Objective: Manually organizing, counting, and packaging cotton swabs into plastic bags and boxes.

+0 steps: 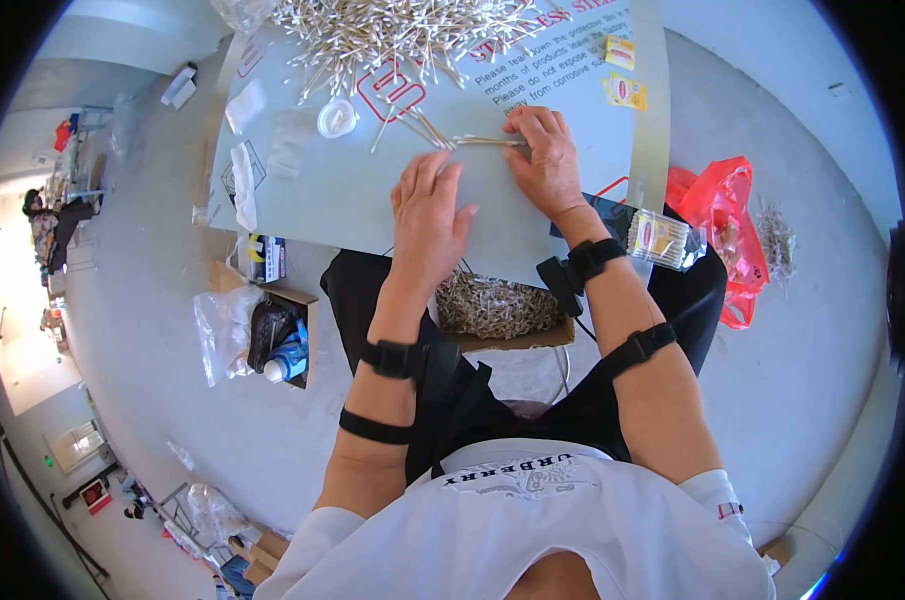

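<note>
My right hand (548,165) is over the table, with its thumb and fingers pinched on the ends of a few cotton swabs (486,140) that point to the left. My left hand (431,210) is beside it, palm down, fingers extended and thumb apart. Its fingertips are close to several loose cotton swabs (431,130) on the table; whether they touch is unclear. A large heap of cotton swabs (393,35) covers the far part of the table (343,210). Left of the loose swabs stands a small round clear tub (338,118) with white contents.
Yellow printed cards (626,92) lie at the far right. A packed bag of swabs (663,238) rests at the table's right edge. Below the near edge is a cardboard box of swabs (503,305). A red plastic bag (723,220) and a box with a blue bottle (291,355) flank my legs.
</note>
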Tool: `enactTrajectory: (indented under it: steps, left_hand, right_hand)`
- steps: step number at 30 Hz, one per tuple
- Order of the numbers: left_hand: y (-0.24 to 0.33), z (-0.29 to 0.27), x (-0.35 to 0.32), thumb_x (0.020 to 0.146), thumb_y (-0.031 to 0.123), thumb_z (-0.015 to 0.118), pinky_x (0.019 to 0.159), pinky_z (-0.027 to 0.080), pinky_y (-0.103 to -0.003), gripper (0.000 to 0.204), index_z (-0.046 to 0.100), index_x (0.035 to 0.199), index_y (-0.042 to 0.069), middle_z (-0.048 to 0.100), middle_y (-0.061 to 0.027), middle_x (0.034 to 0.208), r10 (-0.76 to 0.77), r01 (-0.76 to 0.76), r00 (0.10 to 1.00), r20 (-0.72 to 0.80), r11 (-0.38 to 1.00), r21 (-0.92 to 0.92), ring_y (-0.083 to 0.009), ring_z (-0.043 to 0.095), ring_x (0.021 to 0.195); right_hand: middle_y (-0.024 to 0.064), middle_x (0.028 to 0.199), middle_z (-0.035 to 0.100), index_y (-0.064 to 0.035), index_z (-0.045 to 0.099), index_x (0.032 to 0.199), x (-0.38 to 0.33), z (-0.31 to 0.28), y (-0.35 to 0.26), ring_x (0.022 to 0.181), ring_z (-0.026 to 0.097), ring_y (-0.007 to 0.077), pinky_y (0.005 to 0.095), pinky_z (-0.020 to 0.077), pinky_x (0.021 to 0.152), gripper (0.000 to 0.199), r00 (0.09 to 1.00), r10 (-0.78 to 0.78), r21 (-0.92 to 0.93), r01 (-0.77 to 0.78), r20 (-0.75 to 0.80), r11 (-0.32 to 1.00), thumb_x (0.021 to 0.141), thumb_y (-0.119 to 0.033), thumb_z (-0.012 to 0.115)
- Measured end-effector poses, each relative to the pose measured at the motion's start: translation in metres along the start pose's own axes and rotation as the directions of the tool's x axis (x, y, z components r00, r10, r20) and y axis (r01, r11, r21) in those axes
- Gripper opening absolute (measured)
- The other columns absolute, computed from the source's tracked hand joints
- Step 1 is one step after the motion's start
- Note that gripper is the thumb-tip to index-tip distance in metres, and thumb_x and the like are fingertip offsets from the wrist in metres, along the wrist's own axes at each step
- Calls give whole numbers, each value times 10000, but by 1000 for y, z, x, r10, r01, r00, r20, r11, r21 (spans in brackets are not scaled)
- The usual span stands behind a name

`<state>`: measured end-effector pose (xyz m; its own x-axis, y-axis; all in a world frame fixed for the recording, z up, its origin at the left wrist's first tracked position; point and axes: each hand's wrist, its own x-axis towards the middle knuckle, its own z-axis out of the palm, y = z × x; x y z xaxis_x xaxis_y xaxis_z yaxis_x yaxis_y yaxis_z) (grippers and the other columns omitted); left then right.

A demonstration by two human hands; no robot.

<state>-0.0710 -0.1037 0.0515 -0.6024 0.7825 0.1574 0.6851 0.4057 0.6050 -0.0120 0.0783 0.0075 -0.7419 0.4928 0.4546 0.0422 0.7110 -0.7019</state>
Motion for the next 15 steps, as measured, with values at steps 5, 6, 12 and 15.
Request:
enactTrajectory:
  steps: [5, 6, 12, 15]
  left_hand:
    - [3, 29, 25, 879, 339, 638, 1171, 147, -547, 724, 352, 1483, 62, 236, -143, 1589, 28, -47, 998, 54, 911, 409, -317, 162, 1487]
    - [5, 36, 22, 879, 339, 638, 1171, 147, -547, 724, 352, 1483, 62, 236, -143, 1589, 26, -45, 998, 51, 911, 410, -317, 162, 1487]
    - [20, 55, -5, 871, 351, 641, 1164, 168, -547, 734, 369, 1462, 11, 302, -166, 1558, 20, -46, 997, 79, 936, 348, -324, 208, 1472]
    - [6, 48, 2, 839, 300, 681, 1086, 278, -548, 625, 483, 1358, 12, 463, -160, 1427, 48, -13, 993, -112, 957, 289, -371, 340, 1374]
  right_hand:
    - [91, 1016, 626, -44, 600, 804, -6, -1, 1, 957, 564, 328, 411, 479, 849, 137, 999, -34, 6, 35, -34, 999, 691, 26, 634]
    - [94, 1003, 629, -42, 593, 792, -7, -1, 1, 942, 568, 329, 408, 484, 834, 128, 998, -38, 27, 39, -47, 999, 693, 30, 630]
    - [95, 965, 632, -43, 575, 795, -26, -23, -5, 919, 576, 330, 412, 491, 808, 135, 1000, -23, 16, 23, -3, 1000, 698, 31, 634]
    - [92, 986, 624, -51, 588, 838, -26, -31, -13, 945, 570, 323, 417, 483, 834, 162, 996, 63, 49, -66, 67, 997, 702, 9, 653]
